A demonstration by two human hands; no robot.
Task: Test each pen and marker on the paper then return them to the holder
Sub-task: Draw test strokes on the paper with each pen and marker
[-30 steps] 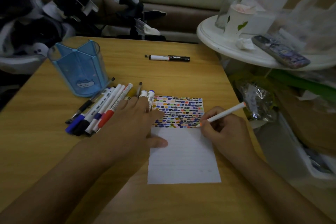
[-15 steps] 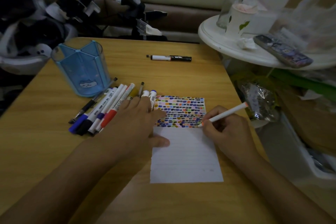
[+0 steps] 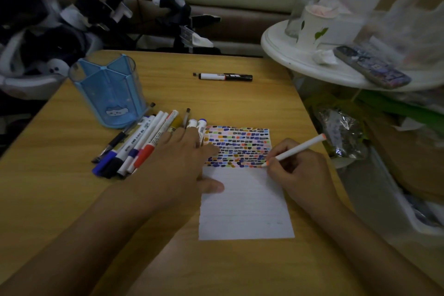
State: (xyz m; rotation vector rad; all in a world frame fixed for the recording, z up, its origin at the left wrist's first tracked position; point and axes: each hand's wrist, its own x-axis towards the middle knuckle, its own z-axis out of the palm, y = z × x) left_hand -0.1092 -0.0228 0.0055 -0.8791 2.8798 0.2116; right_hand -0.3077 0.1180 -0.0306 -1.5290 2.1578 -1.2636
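While standing empty at ten o'clock on the table (image 3: 240,101), blue holder (image 3: 109,94); loose pens (image 3: 134,144) just beside; left hand (image 3: 182,161) flat, fingers straight, pressing paper (image 3: 245,209); right hand (image 3: 300,173) at three o'clock pinching orange marker (image 3: 298,149), tip touching paper.

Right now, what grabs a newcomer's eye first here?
The paper, its upper half packed with coloured test marks, mid-table. The right hand holds an orange-tipped marker to the marks' lower right edge while the left hand presses the sheet flat. Left, pens lie beside the blue holder.
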